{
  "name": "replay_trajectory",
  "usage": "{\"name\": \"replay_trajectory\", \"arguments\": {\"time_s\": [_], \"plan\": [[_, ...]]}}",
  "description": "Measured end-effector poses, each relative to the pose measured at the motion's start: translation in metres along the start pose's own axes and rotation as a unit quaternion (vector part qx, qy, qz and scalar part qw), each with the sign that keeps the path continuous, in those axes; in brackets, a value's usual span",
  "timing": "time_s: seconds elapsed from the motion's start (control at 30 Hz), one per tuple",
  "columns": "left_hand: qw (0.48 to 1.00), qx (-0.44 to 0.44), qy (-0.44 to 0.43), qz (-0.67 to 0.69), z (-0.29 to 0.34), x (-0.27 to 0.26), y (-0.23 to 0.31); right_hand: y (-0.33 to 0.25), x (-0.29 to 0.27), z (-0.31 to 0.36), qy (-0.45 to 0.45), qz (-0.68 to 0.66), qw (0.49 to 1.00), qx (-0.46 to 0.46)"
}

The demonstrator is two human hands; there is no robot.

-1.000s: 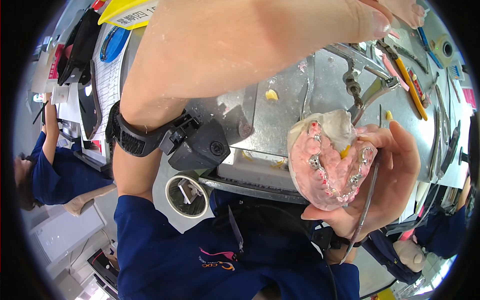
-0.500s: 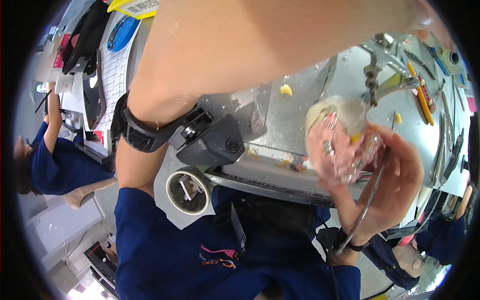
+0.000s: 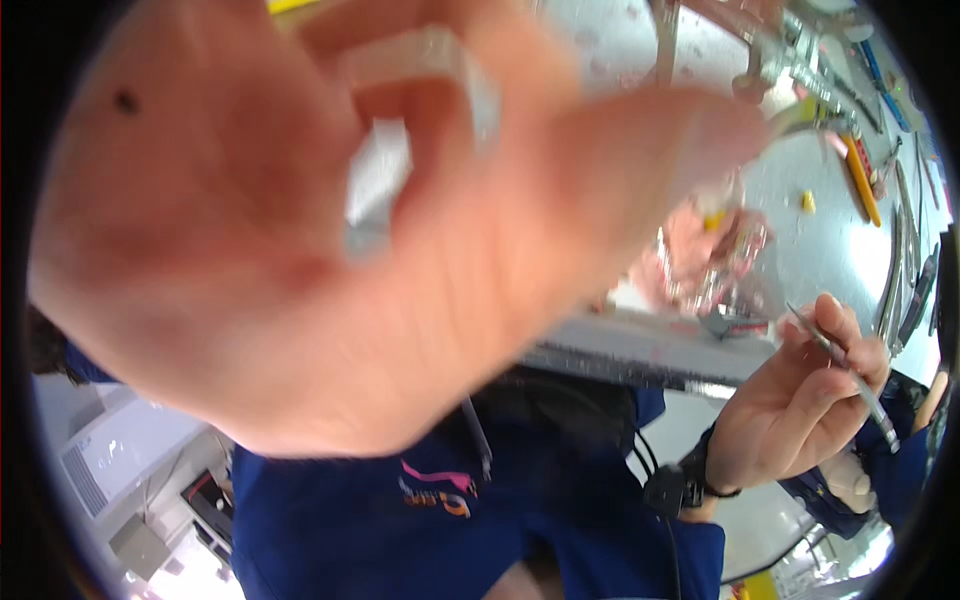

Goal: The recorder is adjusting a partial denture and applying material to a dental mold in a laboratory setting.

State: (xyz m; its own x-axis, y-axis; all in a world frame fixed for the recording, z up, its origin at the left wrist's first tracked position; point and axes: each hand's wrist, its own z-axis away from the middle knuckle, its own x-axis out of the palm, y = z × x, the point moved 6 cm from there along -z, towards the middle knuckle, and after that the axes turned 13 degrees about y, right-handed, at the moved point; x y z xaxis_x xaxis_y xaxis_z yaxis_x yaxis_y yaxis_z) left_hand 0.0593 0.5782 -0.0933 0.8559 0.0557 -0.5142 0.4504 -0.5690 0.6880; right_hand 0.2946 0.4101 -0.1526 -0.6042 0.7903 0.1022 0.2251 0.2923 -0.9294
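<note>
My left hand [image 3: 470,230] fills the upper left, very close and smeared by motion. Its thumb stretches to the right; the other fingers are too blurred to read, and I cannot tell whether they hold anything. At the lower right, my right hand [image 3: 800,400] grips a slim pointed metal carving tool [image 3: 845,368] between thumb and fingers. Between the two hands sits a pink dental model [image 3: 700,265] with glossy clear parts and a yellow spot. My left thumb hides some of its top. The right hand is apart from it.
Behind the thumb, a metal hinged frame [image 3: 755,45] stands on the metal worktop [image 3: 790,250]. A yellow scrap [image 3: 808,202], an orange-handled tool [image 3: 860,180] and several metal tools [image 3: 898,255] lie at the right. Another person's dark blue clothing [image 3: 905,465] shows at the right.
My left hand has swung from the far upper right to close in front of the view. My right hand has moved right and down, away from the model, keeping the carving tool.
</note>
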Motion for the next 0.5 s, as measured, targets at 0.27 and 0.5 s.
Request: {"name": "replay_trajectory", "arguments": {"time_s": [0.27,0.5], "plan": [[0.965,0.232,-0.090,0.083,0.037,0.047,0.045,0.008,0.018,0.009,-0.042,-0.049,0.998,0.010],[0.970,0.238,-0.025,0.044,0.049,0.055,0.042,0.002,0.027,0.014,-0.058,-0.015,0.998,0.022]]}}
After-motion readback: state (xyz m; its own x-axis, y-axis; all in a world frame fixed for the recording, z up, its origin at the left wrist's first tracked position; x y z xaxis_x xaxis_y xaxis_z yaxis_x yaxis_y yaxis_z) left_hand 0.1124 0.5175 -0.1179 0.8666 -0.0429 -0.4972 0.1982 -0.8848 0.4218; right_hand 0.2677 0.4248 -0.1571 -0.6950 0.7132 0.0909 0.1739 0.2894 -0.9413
